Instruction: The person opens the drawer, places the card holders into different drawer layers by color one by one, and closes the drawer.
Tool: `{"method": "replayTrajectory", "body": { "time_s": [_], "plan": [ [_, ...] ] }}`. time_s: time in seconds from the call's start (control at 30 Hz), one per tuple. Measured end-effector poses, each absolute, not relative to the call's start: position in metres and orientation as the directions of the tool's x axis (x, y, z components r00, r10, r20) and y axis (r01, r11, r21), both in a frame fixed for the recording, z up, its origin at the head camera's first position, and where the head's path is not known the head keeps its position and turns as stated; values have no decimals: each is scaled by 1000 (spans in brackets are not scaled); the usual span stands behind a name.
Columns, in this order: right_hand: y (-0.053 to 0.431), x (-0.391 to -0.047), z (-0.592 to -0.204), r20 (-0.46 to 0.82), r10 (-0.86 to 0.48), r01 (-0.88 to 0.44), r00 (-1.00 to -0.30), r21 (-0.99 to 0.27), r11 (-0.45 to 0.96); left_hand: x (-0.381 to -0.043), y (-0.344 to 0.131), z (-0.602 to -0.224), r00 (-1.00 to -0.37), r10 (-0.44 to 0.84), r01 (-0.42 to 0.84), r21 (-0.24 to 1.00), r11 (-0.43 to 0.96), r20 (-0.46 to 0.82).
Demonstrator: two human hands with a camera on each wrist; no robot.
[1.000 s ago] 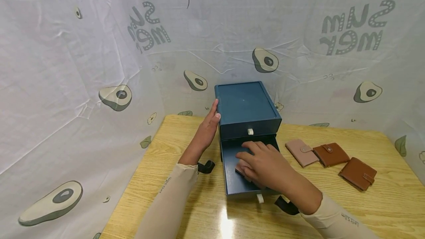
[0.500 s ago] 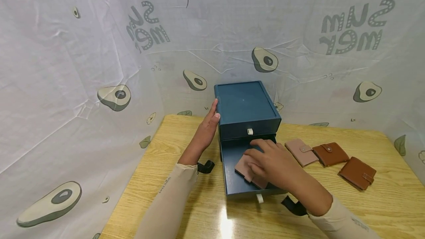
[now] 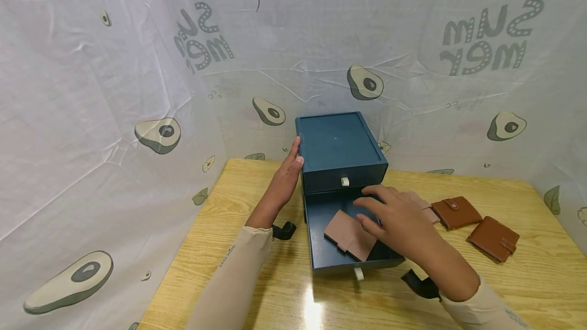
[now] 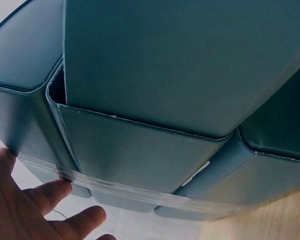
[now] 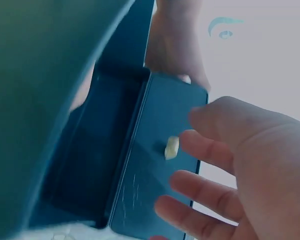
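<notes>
My left hand (image 3: 282, 182) rests against the left side of a dark blue drawer box (image 3: 339, 141). In the left wrist view its straight fingertips (image 4: 57, 192) touch the box's side. The lower drawer (image 3: 318, 253) is pulled out. Inside it a pink wallet (image 3: 350, 236) lies flat and slanted. My right hand (image 3: 408, 218) hovers over the drawer's right edge, with loosely bent fingers apart from the wallet and nothing between them. In the right wrist view those fingers (image 5: 205, 187) are spread in front of the drawer box's front with its pale pull tab (image 5: 171, 148).
On the wooden table (image 3: 257, 289), right of the box, lie a second pink wallet (image 3: 427, 209), partly hidden by my right hand, and two brown wallets, one nearer the box (image 3: 456, 213) and one farther right. A patterned white sheet (image 3: 293, 39) hangs behind and to the left.
My right hand has let go of the pink wallet and moved right, towards the drawer's edge. More of the wallet shows in the drawer. The left hand has not moved.
</notes>
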State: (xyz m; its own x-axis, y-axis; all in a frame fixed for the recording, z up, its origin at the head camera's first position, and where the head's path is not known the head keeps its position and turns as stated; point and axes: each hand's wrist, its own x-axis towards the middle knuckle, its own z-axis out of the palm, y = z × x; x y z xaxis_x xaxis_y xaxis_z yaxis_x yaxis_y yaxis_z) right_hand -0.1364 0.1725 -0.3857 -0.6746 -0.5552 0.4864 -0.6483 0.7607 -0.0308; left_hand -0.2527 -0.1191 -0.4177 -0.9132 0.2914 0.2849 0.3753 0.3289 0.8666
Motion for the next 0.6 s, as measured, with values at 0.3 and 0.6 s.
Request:
{"method": "replayTrajectory", "body": {
  "time_s": [0.3, 0.6],
  "plan": [
    [202, -143, -380, 561, -437, -579, -703, -94, 810, -254, -120, -419, -914, 295, 372, 869, 328, 280],
    [220, -157, -389, 465, -249, -397, -850, -254, 882, -255, -120, -420, -911, 298, 375, 871, 318, 283]
  ]
}}
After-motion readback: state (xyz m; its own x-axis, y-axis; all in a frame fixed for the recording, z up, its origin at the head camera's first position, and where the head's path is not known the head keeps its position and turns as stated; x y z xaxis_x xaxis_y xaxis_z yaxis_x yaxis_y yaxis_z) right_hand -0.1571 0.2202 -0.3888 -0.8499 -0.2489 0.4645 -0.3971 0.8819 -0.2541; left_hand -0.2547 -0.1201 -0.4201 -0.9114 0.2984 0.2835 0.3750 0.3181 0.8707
